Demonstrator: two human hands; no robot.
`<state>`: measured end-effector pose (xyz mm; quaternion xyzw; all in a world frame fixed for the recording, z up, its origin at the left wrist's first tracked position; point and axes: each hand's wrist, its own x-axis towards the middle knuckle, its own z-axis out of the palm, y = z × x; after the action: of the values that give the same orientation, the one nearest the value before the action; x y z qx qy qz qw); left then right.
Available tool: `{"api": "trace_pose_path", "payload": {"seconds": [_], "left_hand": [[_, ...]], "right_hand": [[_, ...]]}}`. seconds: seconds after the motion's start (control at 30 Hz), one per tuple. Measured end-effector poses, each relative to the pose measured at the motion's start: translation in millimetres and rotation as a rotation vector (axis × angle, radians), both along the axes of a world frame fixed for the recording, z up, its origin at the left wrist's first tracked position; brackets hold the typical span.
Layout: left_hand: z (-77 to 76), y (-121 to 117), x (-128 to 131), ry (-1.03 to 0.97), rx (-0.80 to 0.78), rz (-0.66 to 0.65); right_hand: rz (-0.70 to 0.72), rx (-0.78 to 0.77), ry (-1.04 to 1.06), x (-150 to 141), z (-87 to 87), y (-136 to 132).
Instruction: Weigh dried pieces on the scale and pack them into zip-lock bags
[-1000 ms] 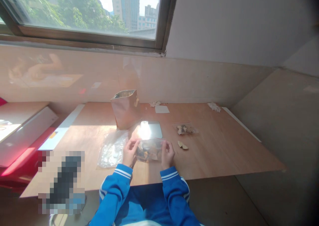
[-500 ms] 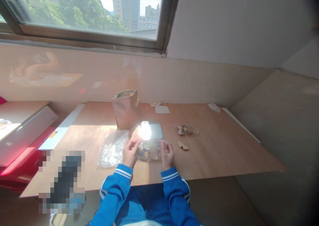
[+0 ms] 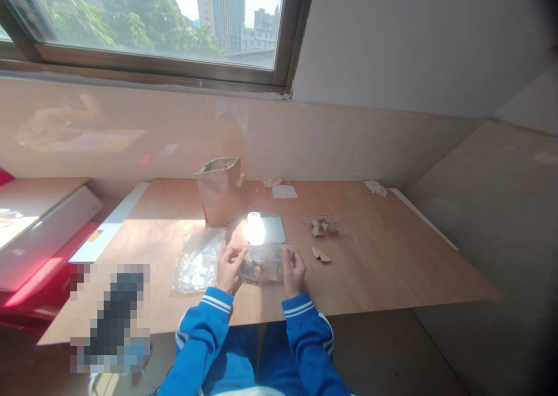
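Note:
A clear plastic bag [image 3: 263, 270] with brownish dried pieces inside is stretched between my two hands near the table's front edge. My left hand [image 3: 230, 265] pinches its upper left corner, and my right hand [image 3: 293, 268] pinches the upper right one. Just beyond the bag lies a flat silver scale-like plate [image 3: 267, 227], bright with glare. Left of my left hand rests a pile of clear plastic bags [image 3: 198, 262]. Two loose dried slices [image 3: 321, 255] lie to the right of my right hand. Behind them is another filled clear bag [image 3: 325, 227].
An open brown paper pouch [image 3: 221, 192] stands at the back left of the wooden table [image 3: 392, 256]. Along the wall are a white card [image 3: 285, 192] and crumpled scraps [image 3: 375, 188]. A blurred-out dark shape [image 3: 115, 314] covers the front left corner.
Almost nothing differs. Both hands keep their pinch on the bag's top edge, with my left hand shifted very slightly to the right.

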<state>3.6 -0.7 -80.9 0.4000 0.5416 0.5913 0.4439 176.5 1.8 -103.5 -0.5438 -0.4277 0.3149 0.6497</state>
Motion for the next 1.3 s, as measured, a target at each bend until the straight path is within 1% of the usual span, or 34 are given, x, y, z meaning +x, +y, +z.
{"api": "trace_pose_path", "payload": {"seconds": [0.1,0.17,0.4,0.5,0.63,0.7,0.87,1.03,1.17,1.3], "left_hand": [[-0.1,0,0,0.009,-0.009,-0.024],[-0.3,0,0,0.015,-0.001,-0.031],[0.2,0,1,0.010,0.010,-0.001],[-1.0,0,1,0.012,0.006,0.011],[-1.6,0,1,0.029,0.008,0.022],[-0.4,0,1,0.041,0.024,-0.001],[3.7,0,1,0.003,0.028,-0.105],[6.0,0,3,0.008,0.055,-0.132],[6.8,-2,3,0.017,0.067,-0.131],[6.7,-2,1,0.008,0.063,-0.127]], "right_hand": [[0.057,0.009,-0.025,-3,3.6,-1],[0.066,0.017,-0.041,-4,4.6,-1],[0.003,0.011,-0.056,-2,0.2,0],[0.005,-0.004,-0.050,-2,-0.9,0],[0.005,-0.021,-0.045,-1,1.3,-2],[0.007,-0.023,-0.032,-1,4.1,-3],[0.095,-0.025,-0.003,2,16.3,-7],[0.201,-0.025,-0.014,3,26.5,-6],[0.241,-0.031,-0.027,6,25.5,-5],[0.223,-0.066,-0.007,11,21.5,-5]]}}
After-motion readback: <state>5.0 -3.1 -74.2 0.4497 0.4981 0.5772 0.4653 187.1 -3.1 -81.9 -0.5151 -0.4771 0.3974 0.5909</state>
